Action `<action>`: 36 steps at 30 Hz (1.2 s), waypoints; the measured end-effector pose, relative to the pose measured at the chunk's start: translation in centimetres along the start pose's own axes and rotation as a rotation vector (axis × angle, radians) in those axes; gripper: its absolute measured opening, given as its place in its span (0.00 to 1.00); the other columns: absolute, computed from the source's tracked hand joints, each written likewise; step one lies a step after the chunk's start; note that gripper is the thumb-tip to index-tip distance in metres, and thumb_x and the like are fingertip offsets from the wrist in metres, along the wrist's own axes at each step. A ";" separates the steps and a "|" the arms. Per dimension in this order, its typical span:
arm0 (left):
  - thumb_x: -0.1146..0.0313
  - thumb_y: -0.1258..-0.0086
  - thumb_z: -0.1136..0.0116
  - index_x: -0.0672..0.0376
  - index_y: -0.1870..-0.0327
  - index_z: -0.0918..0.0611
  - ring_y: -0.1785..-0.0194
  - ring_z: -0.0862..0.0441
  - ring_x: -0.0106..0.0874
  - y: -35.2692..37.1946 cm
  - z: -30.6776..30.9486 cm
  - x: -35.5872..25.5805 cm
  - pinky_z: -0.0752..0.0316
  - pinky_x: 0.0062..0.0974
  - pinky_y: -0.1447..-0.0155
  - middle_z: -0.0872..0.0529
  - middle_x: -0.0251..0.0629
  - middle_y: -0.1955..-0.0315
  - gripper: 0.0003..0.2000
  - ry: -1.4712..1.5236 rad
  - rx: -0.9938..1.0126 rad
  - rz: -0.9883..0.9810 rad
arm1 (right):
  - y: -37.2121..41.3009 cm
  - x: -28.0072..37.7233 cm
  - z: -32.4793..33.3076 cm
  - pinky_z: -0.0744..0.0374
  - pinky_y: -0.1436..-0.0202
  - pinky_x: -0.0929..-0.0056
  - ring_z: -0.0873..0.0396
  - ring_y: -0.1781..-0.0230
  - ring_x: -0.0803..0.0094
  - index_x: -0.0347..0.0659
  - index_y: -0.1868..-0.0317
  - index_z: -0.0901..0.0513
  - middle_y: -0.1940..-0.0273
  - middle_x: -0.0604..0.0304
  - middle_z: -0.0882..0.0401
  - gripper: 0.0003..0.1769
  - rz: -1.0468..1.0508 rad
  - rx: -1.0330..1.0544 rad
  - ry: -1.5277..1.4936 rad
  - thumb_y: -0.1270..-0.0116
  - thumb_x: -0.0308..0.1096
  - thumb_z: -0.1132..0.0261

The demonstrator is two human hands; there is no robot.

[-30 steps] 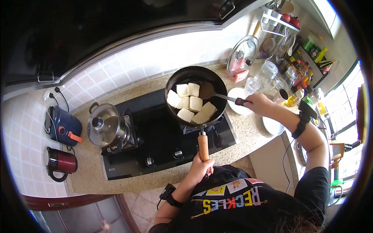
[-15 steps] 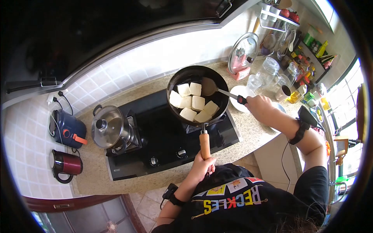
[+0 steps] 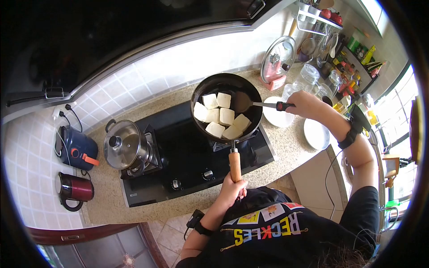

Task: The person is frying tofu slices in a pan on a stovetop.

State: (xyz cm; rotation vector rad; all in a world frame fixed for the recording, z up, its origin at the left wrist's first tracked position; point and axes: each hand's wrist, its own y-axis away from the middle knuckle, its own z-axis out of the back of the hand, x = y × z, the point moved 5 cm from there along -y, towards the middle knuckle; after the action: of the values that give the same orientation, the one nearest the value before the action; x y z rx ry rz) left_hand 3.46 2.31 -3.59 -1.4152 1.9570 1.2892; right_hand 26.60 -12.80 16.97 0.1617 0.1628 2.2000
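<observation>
A dark frying pan (image 3: 210,85) sits over the right burner with several white square slabs (image 3: 226,117) lying in its left and lower part. My left hand (image 3: 232,190) is closed around the pan's wooden handle (image 3: 234,165). My right hand (image 3: 306,106) grips the black and red handle of a spatula (image 3: 268,105). The spatula's blade rests inside the pan, at the right of the slabs, and appears clear of them.
A lidded steel pot (image 3: 125,145) stands on the left burner of the black stove (image 3: 178,147). White plates (image 3: 316,134), glass jugs (image 3: 308,76) and an upright pan lid (image 3: 278,58) are at the right. A kettle (image 3: 76,187) and blue appliance (image 3: 78,147) stand far left.
My right hand has risen and moved right, and the spatula handle now lies more level. More of the lower white plate shows. My left hand keeps its hold on the pan handle.
</observation>
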 end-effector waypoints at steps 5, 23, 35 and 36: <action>0.77 0.42 0.45 0.63 0.60 0.36 0.87 0.28 0.24 0.1 -0.3 -0.5 0.35 0.20 0.86 0.29 0.34 0.83 0.13 0.022 0.015 -0.004 | -0.4 0.3 0.7 0.29 0.81 0.71 0.28 0.87 0.72 0.32 0.72 0.20 0.86 0.60 0.28 0.15 -0.116 0.253 -0.284 0.42 0.39 0.40; 0.75 0.43 0.44 0.61 0.62 0.35 0.87 0.27 0.24 -0.2 -0.2 -0.1 0.35 0.20 0.86 0.28 0.35 0.83 0.13 0.053 0.016 0.001 | 1.0 0.1 -3.7 0.38 0.87 0.79 0.35 0.89 0.81 0.37 0.80 0.24 0.87 0.66 0.30 0.19 -0.181 0.417 -0.624 0.37 0.42 0.41; 0.76 0.42 0.44 0.57 0.64 0.37 0.86 0.29 0.25 -0.1 -0.1 0.3 0.38 0.21 0.86 0.29 0.35 0.83 0.13 0.049 0.011 0.008 | 4.1 0.0 -8.7 0.44 0.89 0.81 0.39 0.90 0.83 0.36 0.66 0.21 0.84 0.66 0.31 0.11 -0.339 0.300 -1.109 0.35 0.37 0.41; 0.76 0.42 0.44 0.57 0.64 0.37 0.86 0.29 0.25 -0.1 -0.1 0.2 0.38 0.21 0.86 0.29 0.35 0.83 0.13 0.045 0.012 0.010 | 4.4 0.1 -9.0 0.44 0.89 0.81 0.39 0.90 0.83 0.36 0.66 0.21 0.84 0.66 0.31 0.11 -0.341 0.298 -1.113 0.35 0.37 0.41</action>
State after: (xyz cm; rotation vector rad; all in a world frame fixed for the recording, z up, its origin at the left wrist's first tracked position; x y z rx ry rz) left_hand 3.48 2.13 -3.75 -1.4423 2.0004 1.2582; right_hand 21.47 -15.85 8.92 1.3605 -0.1076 1.4706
